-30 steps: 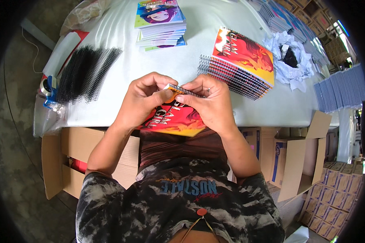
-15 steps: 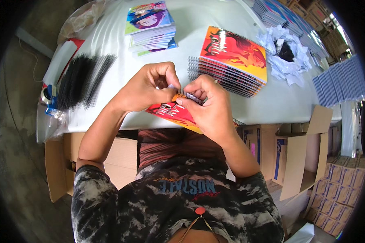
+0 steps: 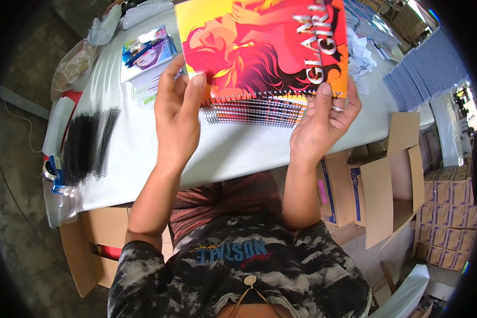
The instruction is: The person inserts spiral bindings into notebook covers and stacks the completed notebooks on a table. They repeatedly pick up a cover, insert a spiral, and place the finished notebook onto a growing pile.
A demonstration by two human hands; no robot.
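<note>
A spiral notebook with a red, orange and yellow cover is raised in front of me, its coil edge toward my body. My left hand grips its near left corner, thumb on the cover. At the near right corner my right hand, with a ring on one finger, pinches the notebook the same way. Partly hidden below and behind it, a stack of finished spiral notebooks lies on the table with its coils facing me.
Black plastic coils lie on the white table at left, near a blue tape dispenser. A stack of blue-purple notebooks is behind. Grey-blue bound books stand at right. Open cardboard boxes sit below the table edge.
Both hands have moved apart from the coil's end and lifted the notebook up and away over the stack. The notebook is turned, its coil edge now toward me. My view has shifted.
</note>
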